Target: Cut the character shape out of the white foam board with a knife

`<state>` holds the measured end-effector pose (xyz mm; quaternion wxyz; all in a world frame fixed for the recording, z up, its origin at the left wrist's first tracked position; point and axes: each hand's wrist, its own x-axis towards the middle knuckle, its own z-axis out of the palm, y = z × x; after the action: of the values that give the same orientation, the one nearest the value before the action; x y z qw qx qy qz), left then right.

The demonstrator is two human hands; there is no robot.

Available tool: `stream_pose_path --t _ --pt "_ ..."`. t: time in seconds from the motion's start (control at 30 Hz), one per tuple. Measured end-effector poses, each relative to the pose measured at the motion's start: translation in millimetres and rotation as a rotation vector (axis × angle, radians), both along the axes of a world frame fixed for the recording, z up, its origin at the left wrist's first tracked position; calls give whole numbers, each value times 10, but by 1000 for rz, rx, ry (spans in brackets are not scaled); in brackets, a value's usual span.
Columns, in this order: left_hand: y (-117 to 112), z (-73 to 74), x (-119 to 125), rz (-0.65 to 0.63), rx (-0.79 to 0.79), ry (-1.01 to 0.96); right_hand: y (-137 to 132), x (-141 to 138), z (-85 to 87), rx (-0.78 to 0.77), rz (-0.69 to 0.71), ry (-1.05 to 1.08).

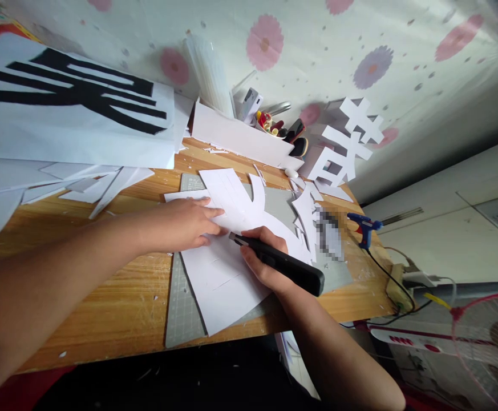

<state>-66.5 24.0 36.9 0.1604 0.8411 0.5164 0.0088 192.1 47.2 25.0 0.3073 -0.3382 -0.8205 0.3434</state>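
My left hand (pixel 185 224) lies flat on a white foam sheet (pixel 223 279), fingers stretched out and pressing it down. My right hand (pixel 266 260) is wrapped round a black utility knife (pixel 285 264), whose tip meets the sheet just beside my left fingertips. The sheet rests on a grey cutting mat (pixel 184 311) on a wooden table (pixel 116 297). Cut white pieces (pixel 304 214) lie on the mat beyond the knife.
A large sheet with black strokes (pixel 73 108) lies at the back left over white offcuts. A white box with tools (pixel 274 128) and a cut-out white character (pixel 347 142) stand at the back. A blue glue gun (pixel 363 227) with its cable sits near the right table edge.
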Motion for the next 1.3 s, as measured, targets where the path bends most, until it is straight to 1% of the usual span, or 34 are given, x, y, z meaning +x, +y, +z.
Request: stream_pose_path --t 0.1,0.17,0.27,0.37,0.53,0.63,0.83,0.93,1.03,1.1,1.23,1.3 --pt "-34 68 38 -7 11 33 -29 22 22 18 5 -8" --pt "-48 80 52 -6 21 55 -57 50 33 28 11 -7" --pt "-36 41 35 30 -10 22 -116 110 52 25 13 -15" --pt "-13 -12 2 23 -2 -18 -196 185 81 13 7 -27" --pt "-14 -21 -4 -18 41 86 -330 340 125 8 11 -53" --pt "-5 -25 1 -20 59 122 -398 451 133 37 17 -73" --pt "16 -63 -26 -14 53 130 -504 613 147 131 57 -98" --pt "4 -78 -38 -17 56 91 -535 650 161 158 63 -105" --pt "-3 -72 -33 -14 67 58 -557 685 166 143 51 -125" --pt "2 -52 -22 -6 24 83 -566 708 158 120 29 -127" --pt "6 -18 -17 12 5 40 -552 734 133 78 -52 -91" --pt "0 -18 -23 8 12 39 -528 733 139 88 -62 -71"
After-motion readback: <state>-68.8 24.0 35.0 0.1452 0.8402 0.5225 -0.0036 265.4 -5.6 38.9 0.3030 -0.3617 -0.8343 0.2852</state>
